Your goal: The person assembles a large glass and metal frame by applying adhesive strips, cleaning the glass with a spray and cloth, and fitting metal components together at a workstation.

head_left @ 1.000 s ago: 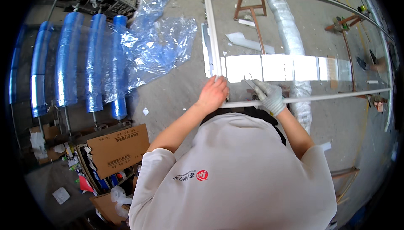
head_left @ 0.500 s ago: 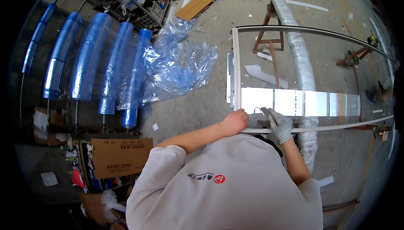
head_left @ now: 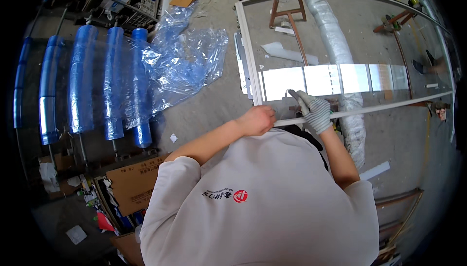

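A large glass panel in a pale metal frame (head_left: 249, 54) lies flat in front of me. At its near left corner is my left hand (head_left: 259, 119), bare, with the fingers curled closed against the frame; what they pinch, if anything, is hidden. My right hand (head_left: 316, 112), in a grey-and-white striped work glove, reaches over the near edge. Its fingers are closed around a small dark-grey hand tool (head_left: 293, 94), whose tip lies above the glass near that corner. The tool's exact kind is too small to tell.
Several rolls of blue plastic film (head_left: 81, 79) hang on rods at the left, with loose film (head_left: 194, 64) heaped beside them. Brown trestles (head_left: 288, 10) and a long wrapped bundle (head_left: 327, 23) show through the glass. A cardboard box (head_left: 134, 184) stands at lower left.
My view has shifted, so the panel and both hands appear higher and further left. The left hand stays at the corner, and the right hand still holds the tool.
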Motion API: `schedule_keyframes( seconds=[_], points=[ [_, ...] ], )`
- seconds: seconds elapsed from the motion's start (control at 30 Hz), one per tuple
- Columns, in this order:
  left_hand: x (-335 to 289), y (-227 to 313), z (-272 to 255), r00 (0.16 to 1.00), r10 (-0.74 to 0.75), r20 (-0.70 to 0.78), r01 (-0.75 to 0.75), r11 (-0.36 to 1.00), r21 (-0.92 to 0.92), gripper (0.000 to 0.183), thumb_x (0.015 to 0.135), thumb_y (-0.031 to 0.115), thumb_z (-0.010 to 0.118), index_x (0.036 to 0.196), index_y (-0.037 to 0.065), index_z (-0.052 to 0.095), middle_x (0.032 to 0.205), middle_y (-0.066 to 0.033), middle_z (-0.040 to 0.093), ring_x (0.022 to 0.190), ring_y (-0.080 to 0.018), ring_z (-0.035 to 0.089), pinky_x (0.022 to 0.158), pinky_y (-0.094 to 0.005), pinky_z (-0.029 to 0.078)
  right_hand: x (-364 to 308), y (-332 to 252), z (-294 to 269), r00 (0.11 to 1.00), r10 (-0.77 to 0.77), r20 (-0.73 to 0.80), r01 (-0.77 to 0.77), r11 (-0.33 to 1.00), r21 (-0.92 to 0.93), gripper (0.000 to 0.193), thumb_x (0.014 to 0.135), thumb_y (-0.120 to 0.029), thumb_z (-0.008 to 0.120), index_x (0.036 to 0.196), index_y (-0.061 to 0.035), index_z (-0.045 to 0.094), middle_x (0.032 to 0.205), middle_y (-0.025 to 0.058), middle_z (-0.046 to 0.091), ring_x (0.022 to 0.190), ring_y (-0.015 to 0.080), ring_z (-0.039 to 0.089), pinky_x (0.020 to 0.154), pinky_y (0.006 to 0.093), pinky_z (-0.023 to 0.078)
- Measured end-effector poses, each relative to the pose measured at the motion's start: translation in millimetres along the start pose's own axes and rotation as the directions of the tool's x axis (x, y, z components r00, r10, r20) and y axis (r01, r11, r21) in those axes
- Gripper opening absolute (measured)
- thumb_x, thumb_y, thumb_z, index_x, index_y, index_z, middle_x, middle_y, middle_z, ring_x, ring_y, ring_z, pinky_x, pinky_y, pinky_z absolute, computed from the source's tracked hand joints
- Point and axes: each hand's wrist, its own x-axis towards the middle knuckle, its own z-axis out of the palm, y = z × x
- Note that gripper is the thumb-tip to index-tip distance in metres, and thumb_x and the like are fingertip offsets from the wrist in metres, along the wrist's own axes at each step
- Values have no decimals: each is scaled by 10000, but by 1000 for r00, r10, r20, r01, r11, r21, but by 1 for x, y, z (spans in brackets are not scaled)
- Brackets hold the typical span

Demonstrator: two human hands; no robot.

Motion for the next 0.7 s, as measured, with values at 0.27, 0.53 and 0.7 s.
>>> schedule_keyframes(
  seconds=[0.27, 0.53, 0.7],
  points=[
    [-1, 8, -5, 973, -228, 31, 224, 908, -355, 98, 775, 75, 597, 850, 27, 555, 831, -108, 576, 791, -267, 578, 699, -375, 473, -3, 4, 6, 1000, -18, 3, 18, 999, 40, 250, 864, -207, 551, 1093, -121, 602, 797, 95, 667, 628, 266, 637, 557, 368, 510],
    [-13, -29, -24, 867, -432, -249, 341, 878, -335, 138, 692, 63, 701, 816, 54, 641, 815, -65, 573, 811, -238, 546, 723, -355, 457, -6, 6, 6, 1000, -4, 18, 2, 997, 80, 260, 875, -213, 537, 1103, -104, 600, 863, 103, 680, 694, 263, 655, 620, 359, 530],
    [1, -3, -19, 916, -380, -131, 371, 924, -89, 111, 634, 98, 731, 715, 65, 663, 793, -56, 541, 832, -243, 495, 750, -353, 437, -2, 3, 4, 997, 18, 76, -22, 998, 59, 277, 886, -240, 519, 1116, -109, 601, 919, 107, 683, 739, 263, 664, 650, 359, 537]
  ],
)
